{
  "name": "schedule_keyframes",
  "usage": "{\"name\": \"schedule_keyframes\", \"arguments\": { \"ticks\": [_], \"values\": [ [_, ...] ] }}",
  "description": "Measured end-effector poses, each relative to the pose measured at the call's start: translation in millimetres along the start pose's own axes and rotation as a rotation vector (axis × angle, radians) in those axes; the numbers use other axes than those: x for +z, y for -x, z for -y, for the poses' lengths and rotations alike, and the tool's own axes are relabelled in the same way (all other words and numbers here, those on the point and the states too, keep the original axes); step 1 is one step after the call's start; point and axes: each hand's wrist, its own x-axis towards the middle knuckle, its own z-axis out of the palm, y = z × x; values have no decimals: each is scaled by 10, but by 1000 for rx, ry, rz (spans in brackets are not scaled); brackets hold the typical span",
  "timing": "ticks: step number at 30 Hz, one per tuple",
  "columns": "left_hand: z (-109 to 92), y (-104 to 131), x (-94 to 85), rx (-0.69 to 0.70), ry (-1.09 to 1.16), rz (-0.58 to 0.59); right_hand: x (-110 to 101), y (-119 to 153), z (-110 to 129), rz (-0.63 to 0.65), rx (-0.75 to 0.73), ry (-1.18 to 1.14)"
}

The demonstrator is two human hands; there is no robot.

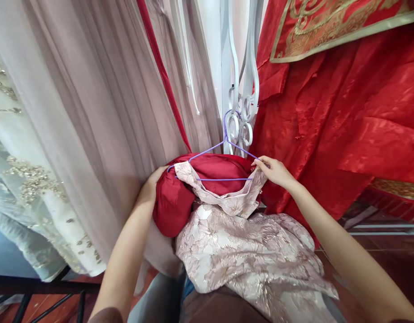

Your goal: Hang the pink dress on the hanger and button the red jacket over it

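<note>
A purple wire hanger [207,148] stands upright in front of me, with its hook near a white scrolled metal post. A pale pink floral brocade dress [234,242] has its shoulder bands over both sides of the hanger and spreads down toward my lap. Dark red satin cloth [173,204] bunches at the hanger's left end and shows behind the dress neckline. My right hand [274,171] is closed, pinching the dress's right shoulder band at the hanger's corner. At the left end, my left hand [156,179] grips the red cloth, its fingers partly hidden by it.
Sheer greyish-pink drapery [102,98] hangs on the left, beside a white gown with gold beading [35,184]. Bright red garments with gold embroidery [328,103] hang on the right. The white scrolled metal post [247,107] rises at centre. Black metal bars [35,287] stand lower left.
</note>
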Motion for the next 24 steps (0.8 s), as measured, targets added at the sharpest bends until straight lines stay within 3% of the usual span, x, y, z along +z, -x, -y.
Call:
{"name": "schedule_keyframes", "arguments": {
  "ticks": [1, 5, 8, 10, 12, 15, 17, 21, 24],
  "values": [
    [92, 69, 20, -30, 25, 43, 11, -3, -9, 2, -4, -19],
    [529, 211, 270, -399, 113, 127, 40, -9, -38, -5, -15, -8],
    [796, 257, 445, -447, 83, 133, 45, 6, -53, -51, -5, 2],
    [849, 264, 448, -426, 75, 116, 34, 26, -83, -79, 7, -4],
    [768, 224, 352, -368, 79, 70, 6, 53, -141, -89, 19, -2],
    [454, 86, 128, -244, 116, -1, -53, 94, -269, -59, 25, -37],
    [203, 2, 14, -104, 139, 68, -89, 108, -349, -29, 14, -88],
    [-165, -15, 33, 286, -301, 294, -126, 93, -407, 20, -28, -177],
    [-242, 44, 197, 584, -606, 325, -129, 74, -370, 8, -69, -196]
  ]
}}
